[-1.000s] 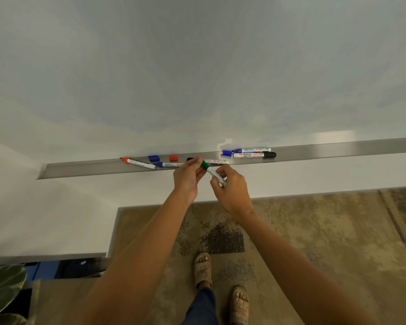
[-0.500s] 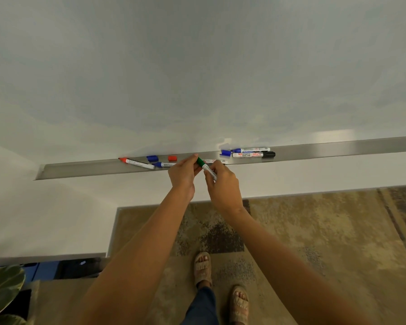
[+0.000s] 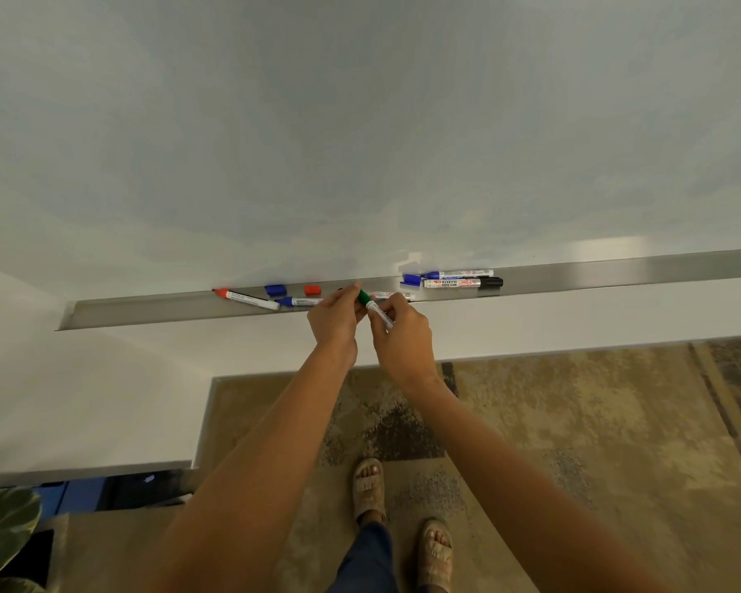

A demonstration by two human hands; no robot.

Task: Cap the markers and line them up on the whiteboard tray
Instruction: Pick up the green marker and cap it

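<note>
Both hands hold one green marker [image 3: 373, 308] just in front of the metal whiteboard tray [image 3: 146, 308]. My right hand [image 3: 401, 336] grips its white barrel. My left hand [image 3: 336, 321] pinches the green cap end. On the tray lie an uncapped red marker [image 3: 247, 298], a loose blue cap [image 3: 274, 289], a loose red cap [image 3: 312, 289], a blue marker [image 3: 298, 301] and, partly behind my hands, another marker [image 3: 392, 295]. Further right lie a blue marker [image 3: 458, 274], a black marker [image 3: 463, 283] and a blue cap [image 3: 411, 279].
The whiteboard [image 3: 360, 122] fills the upper view above the tray. Below is a white wall, then patterned carpet [image 3: 574, 421] with my sandalled feet [image 3: 369, 490]. A plant leaf [image 3: 1, 524] sits at the bottom left corner.
Both hands have lifted the green marker up and slightly left, closer to the tray, and drawn nearer each other. The markers and caps on the tray have not moved.
</note>
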